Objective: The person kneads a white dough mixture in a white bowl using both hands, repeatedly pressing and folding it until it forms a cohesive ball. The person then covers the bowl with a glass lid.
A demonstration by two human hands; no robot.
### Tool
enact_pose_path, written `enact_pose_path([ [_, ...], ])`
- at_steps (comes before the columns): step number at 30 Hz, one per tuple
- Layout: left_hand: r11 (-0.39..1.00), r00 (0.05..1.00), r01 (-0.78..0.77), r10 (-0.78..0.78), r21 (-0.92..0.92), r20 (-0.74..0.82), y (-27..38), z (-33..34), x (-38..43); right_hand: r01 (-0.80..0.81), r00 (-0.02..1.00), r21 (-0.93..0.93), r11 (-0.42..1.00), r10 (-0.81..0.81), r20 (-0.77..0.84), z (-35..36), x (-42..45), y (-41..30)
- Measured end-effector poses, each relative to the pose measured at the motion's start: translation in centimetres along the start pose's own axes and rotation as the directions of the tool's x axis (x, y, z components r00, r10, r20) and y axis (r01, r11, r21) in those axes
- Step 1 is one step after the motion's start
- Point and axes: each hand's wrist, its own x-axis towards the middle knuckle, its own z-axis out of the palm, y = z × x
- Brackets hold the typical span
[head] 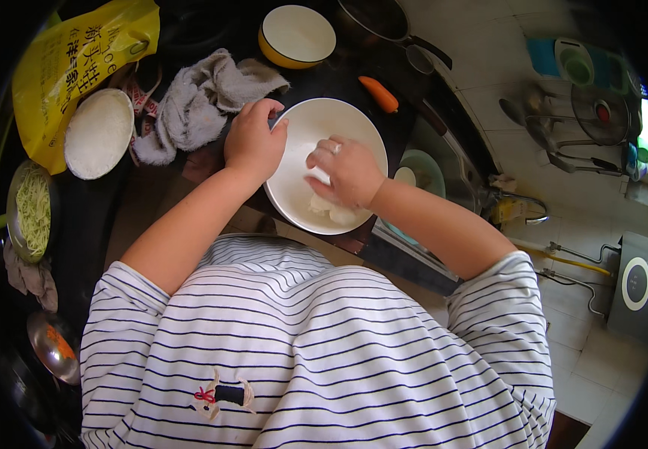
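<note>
A large white bowl stands at the counter edge before me. My left hand holds its left rim, the thumb lying at the rim. Inside the bowl is my right hand, blurred, with curled fingers and a ring on one of them. Pale, dough-like lumps lie under and beside its thumb, against the near wall of the bowl. Whether the fingers hold any of it is hidden by the hand.
Left are a grey towel, a bowl of white powder, a yellow plastic bag and a bowl of green shreds. Beyond stand a yellow bowl, a carrot and a pan. A sink lies right.
</note>
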Motion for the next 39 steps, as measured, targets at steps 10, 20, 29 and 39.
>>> enact_pose_path([
  [10,0.995,1.000,0.018,-0.019,-0.093,-0.009,0.3,-0.1,-0.8,0.305,0.950,-0.080,0.949,-0.309,-0.036,6.1,1.3,0.6],
  [20,0.995,0.997,0.075,-0.076,-0.060,-0.009,0.0,-0.4,-0.7,-0.006,0.985,-0.149,0.989,-0.020,-0.173,7.1,4.7,1.4],
  [29,0.998,0.998,0.069,-0.069,0.009,-0.003,-0.5,0.1,0.0,0.052,0.996,0.003,0.999,-0.052,-0.073,3.8,0.9,0.6],
  [39,0.988,0.993,0.112,-0.109,-0.105,0.037,0.3,0.1,-0.8,0.240,0.960,-0.222,0.945,-0.265,-0.094,6.6,2.3,1.4],
])
